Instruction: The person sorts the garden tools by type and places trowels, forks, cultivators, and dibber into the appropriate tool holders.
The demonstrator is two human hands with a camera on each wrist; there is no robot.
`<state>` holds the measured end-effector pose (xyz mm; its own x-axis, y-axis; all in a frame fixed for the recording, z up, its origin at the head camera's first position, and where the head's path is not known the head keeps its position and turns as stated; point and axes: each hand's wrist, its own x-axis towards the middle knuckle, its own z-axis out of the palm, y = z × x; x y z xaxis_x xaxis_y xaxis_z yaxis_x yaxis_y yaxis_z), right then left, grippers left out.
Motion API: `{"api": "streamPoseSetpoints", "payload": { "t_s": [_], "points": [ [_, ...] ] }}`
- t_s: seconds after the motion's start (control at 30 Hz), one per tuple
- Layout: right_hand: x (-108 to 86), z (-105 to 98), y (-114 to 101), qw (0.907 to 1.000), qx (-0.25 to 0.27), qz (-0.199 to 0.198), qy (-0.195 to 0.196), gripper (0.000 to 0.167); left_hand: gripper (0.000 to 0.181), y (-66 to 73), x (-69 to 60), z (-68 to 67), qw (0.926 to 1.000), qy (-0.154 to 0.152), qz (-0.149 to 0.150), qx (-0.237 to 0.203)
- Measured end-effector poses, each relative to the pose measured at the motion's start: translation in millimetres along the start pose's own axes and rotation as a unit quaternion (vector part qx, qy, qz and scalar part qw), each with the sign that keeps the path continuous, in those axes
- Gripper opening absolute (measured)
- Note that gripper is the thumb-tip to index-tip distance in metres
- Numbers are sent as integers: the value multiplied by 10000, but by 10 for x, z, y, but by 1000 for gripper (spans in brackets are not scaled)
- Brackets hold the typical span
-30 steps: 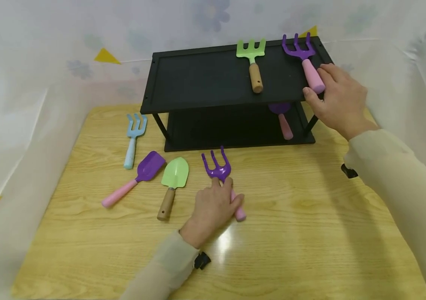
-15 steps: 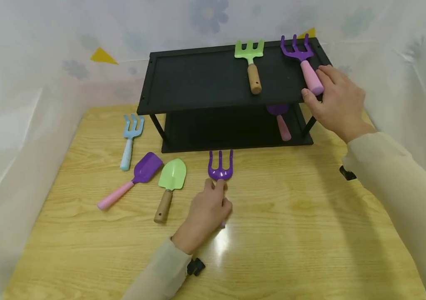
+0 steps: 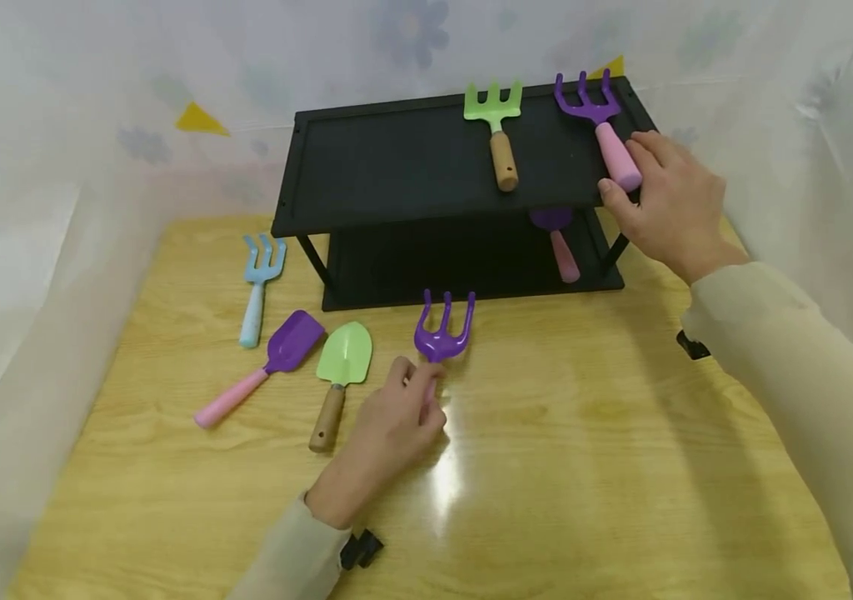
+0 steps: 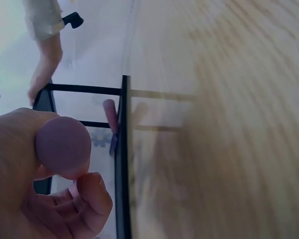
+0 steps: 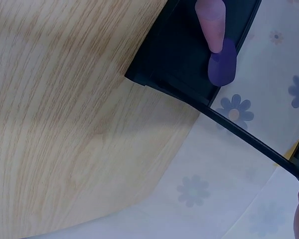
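Note:
My left hand (image 3: 389,425) grips the pink handle of a purple hand fork (image 3: 441,343), its tines pointing toward the black two-tier rack (image 3: 381,167). In the left wrist view the round end of the pink handle (image 4: 63,148) shows between thumb and fingers. My right hand (image 3: 670,204) rests on the rack's front right corner, thumb spread from the fingers around the handle end of another purple hand fork (image 3: 614,150) lying on top. Left of it lies a green hand fork (image 3: 503,154) with a wooden handle. A purple shovel with a pink handle (image 5: 212,27) lies on the lower tier.
On the wooden table (image 3: 546,483), left of my left hand, lie a green trowel (image 3: 346,354), a purple shovel (image 3: 295,342) with a pink handle and a light blue hand fork (image 3: 252,312). White flowered sheeting (image 3: 366,50) stands around the table's back and sides.
My left hand has shifted left and closed more around the fork's handle; the fork has turned, its tines now leaning right. My right hand stays at the rack corner.

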<state>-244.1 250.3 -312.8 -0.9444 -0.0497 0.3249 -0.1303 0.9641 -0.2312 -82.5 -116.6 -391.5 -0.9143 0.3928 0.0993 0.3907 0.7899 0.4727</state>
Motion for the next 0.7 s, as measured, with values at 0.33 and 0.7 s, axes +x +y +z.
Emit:
{"api": "streamPoseSetpoints", "payload": {
  "t_s": [0.33,0.7],
  "points": [
    [41,-13,7,9998,-95,-70,174,67,42,60,61,-308,9968,422,629,248],
    [2,45,6,9999,-121,-17,-17,67,39,86,170,-656,9903,941,975,310]
  ]
}}
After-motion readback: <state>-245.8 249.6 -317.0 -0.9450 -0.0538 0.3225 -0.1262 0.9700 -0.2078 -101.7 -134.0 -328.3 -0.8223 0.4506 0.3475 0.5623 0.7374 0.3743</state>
